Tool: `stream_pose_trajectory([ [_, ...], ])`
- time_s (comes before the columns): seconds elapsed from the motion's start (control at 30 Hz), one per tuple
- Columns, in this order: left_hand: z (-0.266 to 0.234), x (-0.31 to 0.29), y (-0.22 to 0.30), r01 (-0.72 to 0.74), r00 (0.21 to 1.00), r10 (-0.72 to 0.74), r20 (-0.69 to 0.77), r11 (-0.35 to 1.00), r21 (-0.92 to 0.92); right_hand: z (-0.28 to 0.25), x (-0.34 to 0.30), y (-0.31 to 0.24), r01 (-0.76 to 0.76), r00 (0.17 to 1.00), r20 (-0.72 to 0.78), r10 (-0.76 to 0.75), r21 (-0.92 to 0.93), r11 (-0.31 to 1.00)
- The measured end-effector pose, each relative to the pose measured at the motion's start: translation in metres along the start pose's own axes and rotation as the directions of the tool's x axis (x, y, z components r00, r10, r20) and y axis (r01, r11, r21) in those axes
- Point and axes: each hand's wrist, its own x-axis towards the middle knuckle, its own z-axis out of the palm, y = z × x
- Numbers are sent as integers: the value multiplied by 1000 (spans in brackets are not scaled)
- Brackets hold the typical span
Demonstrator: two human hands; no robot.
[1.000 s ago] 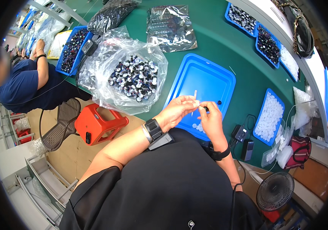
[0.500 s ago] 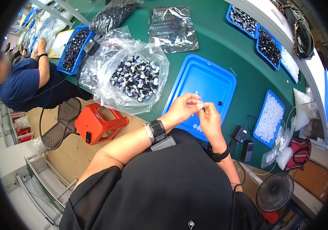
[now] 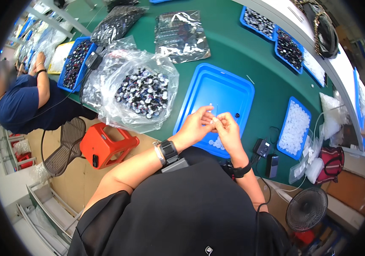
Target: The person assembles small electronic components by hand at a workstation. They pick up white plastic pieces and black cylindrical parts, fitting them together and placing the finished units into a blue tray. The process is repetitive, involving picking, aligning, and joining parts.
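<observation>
Both of my hands meet fingertip to fingertip over the near half of a blue tray (image 3: 245, 87). Between them shows a small white piece (image 3: 215, 120), pinched by my right hand (image 3: 229, 131). My left hand (image 3: 194, 126) is closed in a pinch beside it; a thin pale sliver sticks up by its fingers, too fine to name. Several translucent white discs (image 3: 217, 143) lie in the tray under my hands. One small dark round piece (image 3: 237, 115) rests near the tray's right side.
To the left sits a clear plastic bag (image 3: 171, 81) of small dark-and-white parts. A blue bin of white pieces (image 3: 294, 128) stands at right, beside black adapters (image 3: 262, 147). More filled bins (image 3: 289, 49) line the far right. A red stool (image 3: 101, 147) and a co-worker (image 3: 27, 100) are at left.
The view has shifted slightly, so the tray and bag sit further left. My hands remain together over the tray; the right fingers have closed nearer the left, around the white piece.
</observation>
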Motion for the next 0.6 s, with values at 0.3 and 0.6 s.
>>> stream_pose_trajectory([
  [0.3,-6,-3,-8,395,918,-302,255,737,-548,-3,-1,-14,281,925,-105,-365,-456,844],
  [0.6,-8,-2,-6,487,872,-308,381,457,-745,-1,-5,-7,407,820,-111,-562,-578,708],
])
